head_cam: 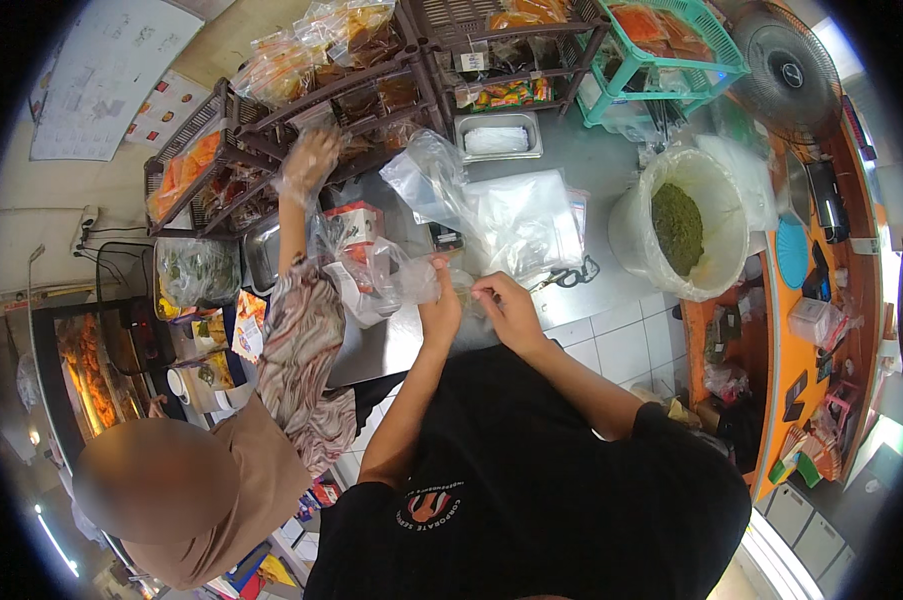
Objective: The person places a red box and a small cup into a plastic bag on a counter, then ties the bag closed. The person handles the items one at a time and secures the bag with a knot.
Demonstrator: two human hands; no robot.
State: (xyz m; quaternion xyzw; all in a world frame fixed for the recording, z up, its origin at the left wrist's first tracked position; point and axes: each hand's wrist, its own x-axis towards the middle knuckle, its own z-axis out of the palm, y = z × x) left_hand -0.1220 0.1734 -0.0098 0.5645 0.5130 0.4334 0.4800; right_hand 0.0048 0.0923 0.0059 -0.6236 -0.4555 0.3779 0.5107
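Note:
Close before my body, both hands meet at a clear thin plastic bag (462, 283). My left hand (442, 304) has it by one side, with the thumb raised. My right hand (510, 306) pinches its other side between thumb and fingertips. What the bag contains, if anything, I cannot make out. Crumpled clear plastic (410, 281) bunches against the left hand's outer side. Beyond the hands lies a stack of flat clear plastic bags (530, 217) on the steel table (609, 180). Black-handled scissors (571, 274) rest by the stack's near corner.
On the left, a co-worker's plastic-gloved hand (312, 161) reaches to a brown plastic rack (346, 86) of packed bags. A lined white bucket (676, 225) with green paste stands right. Behind are a steel tray (498, 136), a green rack (661, 67) and a fan (789, 73).

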